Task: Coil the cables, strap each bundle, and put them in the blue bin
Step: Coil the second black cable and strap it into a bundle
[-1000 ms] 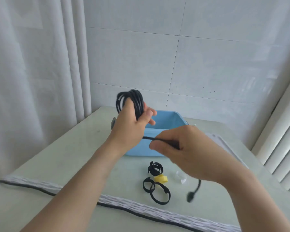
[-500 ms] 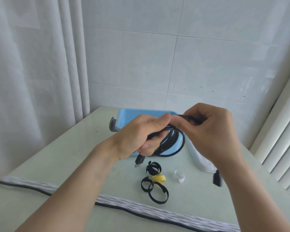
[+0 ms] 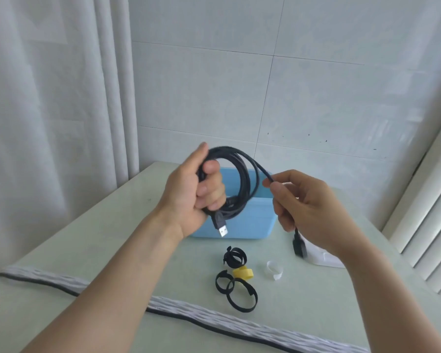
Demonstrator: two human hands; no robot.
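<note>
Left hand [image 3: 191, 192] grips the coiled black cable [image 3: 242, 184]; right hand [image 3: 306, 207] pinches its tail.
Blue bin [image 3: 252, 225] behind; apparently three black straps [image 3: 236, 256], one yellow [image 3: 243, 273], one clear [image 3: 275, 269].

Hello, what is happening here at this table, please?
A person is coiling a black cable in the air above a blue bin. The left hand grips the coil, and the right hand pinches the loose end. Several straps lie on the table, none on the coil yet.
</note>
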